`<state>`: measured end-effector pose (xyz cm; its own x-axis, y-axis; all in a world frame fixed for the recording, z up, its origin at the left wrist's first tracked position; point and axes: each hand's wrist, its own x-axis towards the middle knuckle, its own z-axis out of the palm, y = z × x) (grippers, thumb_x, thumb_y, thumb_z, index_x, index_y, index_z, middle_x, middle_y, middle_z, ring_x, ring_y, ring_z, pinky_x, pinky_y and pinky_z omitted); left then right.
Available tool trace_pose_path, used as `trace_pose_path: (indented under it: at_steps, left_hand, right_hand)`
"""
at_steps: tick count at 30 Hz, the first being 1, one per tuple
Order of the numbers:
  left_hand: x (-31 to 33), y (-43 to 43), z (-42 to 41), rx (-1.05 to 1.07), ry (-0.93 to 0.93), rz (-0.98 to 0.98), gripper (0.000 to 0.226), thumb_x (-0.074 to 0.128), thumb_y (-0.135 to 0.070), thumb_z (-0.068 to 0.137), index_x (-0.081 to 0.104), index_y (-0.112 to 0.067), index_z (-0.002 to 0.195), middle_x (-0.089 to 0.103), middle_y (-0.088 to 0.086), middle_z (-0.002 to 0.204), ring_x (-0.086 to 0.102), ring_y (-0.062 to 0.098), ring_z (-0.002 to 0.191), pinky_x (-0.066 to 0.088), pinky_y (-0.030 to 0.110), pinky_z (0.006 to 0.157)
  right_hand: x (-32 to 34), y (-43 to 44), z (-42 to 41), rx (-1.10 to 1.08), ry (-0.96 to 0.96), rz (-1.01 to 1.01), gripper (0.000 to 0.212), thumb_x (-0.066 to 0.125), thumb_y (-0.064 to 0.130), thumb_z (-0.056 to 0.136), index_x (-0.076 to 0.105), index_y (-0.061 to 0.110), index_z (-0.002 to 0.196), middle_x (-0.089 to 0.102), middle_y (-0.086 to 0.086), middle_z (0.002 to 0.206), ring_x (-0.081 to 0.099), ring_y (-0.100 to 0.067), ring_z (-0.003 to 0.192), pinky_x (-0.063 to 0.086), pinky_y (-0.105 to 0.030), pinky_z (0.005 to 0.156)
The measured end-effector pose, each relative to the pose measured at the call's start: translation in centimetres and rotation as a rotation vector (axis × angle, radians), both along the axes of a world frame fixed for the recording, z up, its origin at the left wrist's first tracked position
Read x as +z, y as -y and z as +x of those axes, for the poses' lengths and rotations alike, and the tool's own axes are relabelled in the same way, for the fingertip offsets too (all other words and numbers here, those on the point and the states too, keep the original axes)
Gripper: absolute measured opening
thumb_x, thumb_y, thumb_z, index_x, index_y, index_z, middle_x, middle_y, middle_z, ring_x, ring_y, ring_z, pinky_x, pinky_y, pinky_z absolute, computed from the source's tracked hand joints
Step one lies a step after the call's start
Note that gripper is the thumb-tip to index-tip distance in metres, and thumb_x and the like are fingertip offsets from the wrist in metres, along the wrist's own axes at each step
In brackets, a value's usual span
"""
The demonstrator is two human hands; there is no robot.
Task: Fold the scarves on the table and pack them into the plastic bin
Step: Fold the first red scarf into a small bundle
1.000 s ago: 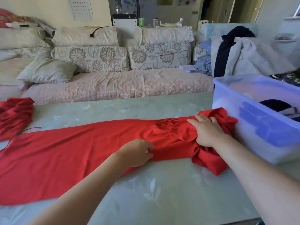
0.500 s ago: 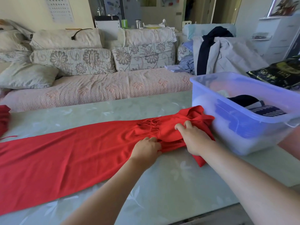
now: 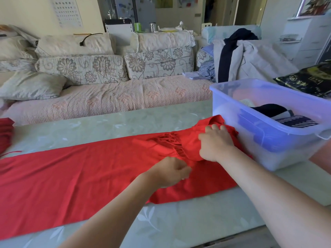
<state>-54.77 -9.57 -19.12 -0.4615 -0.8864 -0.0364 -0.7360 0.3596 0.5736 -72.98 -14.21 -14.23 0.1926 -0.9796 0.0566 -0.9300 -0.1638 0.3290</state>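
Note:
A long red scarf lies stretched across the table, its fringed end folded back near the middle right. My right hand lies on the bunched right end of the scarf, fingers spread over the cloth right beside the bin wall. My left hand rests on the scarf's near part with fingers curled, pinching the fabric. The translucent plastic bin stands at the right with dark and striped folded cloth inside.
Another red cloth is heaped at the table's left edge. A sofa with floral cushions runs behind the table. Clothes are piled on the sofa's right end. A dark printed bag lies beyond the bin.
My right hand has moved up onto the bunched end near the bin. My left hand has slid right along the scarf. The folded part now lies flatter.

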Motion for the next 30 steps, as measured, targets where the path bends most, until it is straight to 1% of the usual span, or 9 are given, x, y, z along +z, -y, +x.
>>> trace_pose_path:
  at_steps: [3, 7, 12, 16, 20, 24, 26, 28, 30]
  left_hand:
    - [-1.2, 2.4, 1.5, 0.112, 0.021, -0.339, 0.016, 0.047, -0.024, 0.083, 0.062, -0.022, 0.075, 0.066, 0.001, 0.081, 0.060, 0.023, 0.080, 0.049, 0.039, 0.076]
    - [-2.7, 6.1, 3.7, 0.283, 0.149, -0.386, 0.027, 0.049, -0.011, 0.088, 0.064, -0.014, 0.110, 0.059, 0.008, 0.109, 0.051, 0.031, 0.106, 0.043, 0.043, 0.094]
    - [-3.5, 9.5, 3.9, 0.351, 0.392, -0.160, 0.067, 0.047, -0.050, 0.095, 0.025, -0.023, 0.152, 0.024, 0.002, 0.158, 0.018, 0.025, 0.146, 0.024, 0.046, 0.116]
    - [-5.1, 10.7, 3.9, 0.306, 0.414, -0.126, 0.087, 0.037, -0.075, 0.086, 0.004, -0.033, 0.156, 0.001, -0.003, 0.164, -0.003, 0.021, 0.151, -0.001, 0.049, 0.121]
    - [-5.7, 11.1, 4.3, 0.343, 0.297, -0.258, 0.088, 0.033, -0.085, 0.076, 0.027, -0.032, 0.146, 0.017, -0.007, 0.161, 0.010, 0.017, 0.149, 0.006, 0.053, 0.120]
    - [-5.3, 11.9, 4.6, 0.309, 0.415, -0.172, 0.081, 0.031, -0.081, 0.083, 0.020, -0.040, 0.152, 0.011, -0.009, 0.163, 0.002, 0.017, 0.151, -0.001, 0.054, 0.119]
    - [-4.7, 12.3, 5.1, 0.267, 0.254, -0.223, 0.063, 0.037, -0.065, 0.090, 0.032, -0.039, 0.147, 0.027, -0.011, 0.158, 0.021, 0.015, 0.148, 0.016, 0.048, 0.118]
    - [-4.1, 12.3, 5.9, 0.362, 0.056, -0.376, 0.048, 0.039, -0.042, 0.087, 0.051, -0.030, 0.131, 0.049, -0.007, 0.140, 0.047, 0.020, 0.130, 0.038, 0.043, 0.105]
    - [-3.9, 12.0, 7.0, 0.558, 0.179, -0.530, 0.042, 0.038, -0.032, 0.082, 0.056, -0.022, 0.119, 0.055, -0.001, 0.125, 0.053, 0.026, 0.116, 0.041, 0.042, 0.093]
  right_hand:
    - [-1.0, 1.1, 2.1, 0.166, 0.342, 0.040, 0.045, 0.050, 0.027, 0.088, 0.056, 0.025, 0.133, 0.053, -0.007, 0.135, 0.046, -0.029, 0.127, 0.039, -0.041, 0.106]
    - [-3.7, 3.4, 3.8, 0.290, 0.392, 0.170, 0.055, 0.045, 0.034, 0.099, 0.036, 0.024, 0.152, 0.036, -0.006, 0.156, 0.032, -0.025, 0.143, 0.028, -0.038, 0.117]
    - [-6.1, 8.3, 3.8, 0.166, 0.344, 0.278, 0.071, 0.025, 0.064, 0.099, 0.012, 0.029, 0.159, 0.021, -0.006, 0.164, 0.021, -0.023, 0.151, 0.021, -0.044, 0.121]
    - [-8.3, 11.5, 2.2, 0.115, 0.207, 0.239, 0.078, 0.016, 0.073, 0.094, 0.003, 0.032, 0.159, 0.012, -0.008, 0.166, 0.009, -0.022, 0.153, 0.012, -0.045, 0.123]
    - [-8.5, 12.8, 1.9, 0.124, 0.140, 0.192, 0.070, 0.017, 0.066, 0.098, 0.004, 0.035, 0.159, 0.005, -0.007, 0.167, 0.002, -0.022, 0.154, 0.005, -0.045, 0.123]
    - [-7.5, 12.5, 4.0, 0.161, 0.122, 0.079, 0.067, 0.034, 0.041, 0.098, 0.014, 0.022, 0.159, 0.000, -0.013, 0.167, -0.003, -0.027, 0.154, 0.001, -0.045, 0.124]
    - [-7.0, 11.4, 6.0, 0.259, 0.263, 0.063, 0.070, 0.044, 0.033, 0.093, 0.022, 0.016, 0.157, 0.006, -0.013, 0.166, 0.002, -0.027, 0.154, 0.004, -0.042, 0.124]
    - [-6.9, 10.2, 8.1, 0.286, 0.397, 0.068, 0.067, 0.046, 0.028, 0.092, 0.029, 0.014, 0.154, 0.014, -0.015, 0.164, 0.009, -0.028, 0.153, 0.009, -0.040, 0.124]
    - [-7.6, 9.1, 9.8, 0.248, 0.488, 0.095, 0.062, 0.043, 0.031, 0.094, 0.032, 0.015, 0.153, 0.017, -0.016, 0.163, 0.012, -0.029, 0.152, 0.012, -0.041, 0.123]
